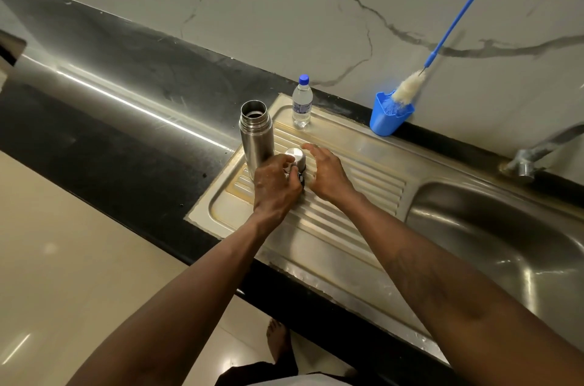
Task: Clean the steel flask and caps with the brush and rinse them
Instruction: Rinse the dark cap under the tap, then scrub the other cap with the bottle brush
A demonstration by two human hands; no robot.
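The left hand (276, 183) is curled over a small dark-and-chrome inner cap (296, 176), its fingers closed round it just above the ribbed drainboard (347, 215). The right hand (325, 174) lies palm down right beside it, fingers loosely stretched and lying against the steel outer cap (296, 157) rather than wrapped round it. That outer cap sits on the drainboard between the two hands, at the fingertips of both.

The steel flask (254, 132) stands upright and open-mouthed just beyond the left hand, its base hidden behind the knuckles. Farther out from the hands, a clear water bottle (302, 101) with a blue lid stands at the drainboard's far edge.

Well beyond the right hand, a blue holder (390, 118) sits against the marble wall (316, 6), and the bottle brush (410, 85) stands in it bristles down, its blue handle leaning on the wall. To the right of the right forearm are the sink basin (505, 243) and — behind it — the tap (537, 148).
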